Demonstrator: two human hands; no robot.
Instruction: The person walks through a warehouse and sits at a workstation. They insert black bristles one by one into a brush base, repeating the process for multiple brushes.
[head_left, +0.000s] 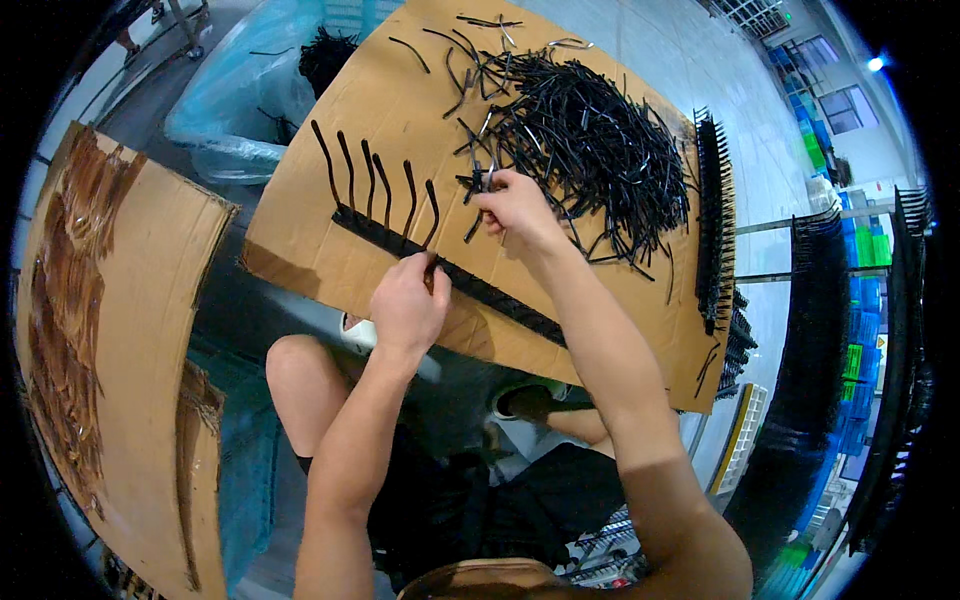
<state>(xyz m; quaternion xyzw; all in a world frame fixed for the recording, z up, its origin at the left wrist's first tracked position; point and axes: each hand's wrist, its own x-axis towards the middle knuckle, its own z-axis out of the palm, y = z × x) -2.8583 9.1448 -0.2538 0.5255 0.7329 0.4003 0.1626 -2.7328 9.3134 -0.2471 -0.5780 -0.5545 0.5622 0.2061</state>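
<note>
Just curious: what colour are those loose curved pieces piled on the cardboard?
Black, seen in the head view: pile of curved pieces.

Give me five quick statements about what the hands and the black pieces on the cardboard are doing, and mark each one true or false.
1. The left hand rests on the long black strip lying on the cardboard sheet. True.
2. The right hand pinches thin black pieces at the edge of the loose pile. True.
3. Six curved black prongs stand up from the strip. True.
4. The loose pile lies to the left of the strip's prongs. False: it lies to their right, toward the far right part of the sheet.
5. The cardboard sheet holds only the one strip. False: a finished comb-like row also lies along its right edge.
</note>
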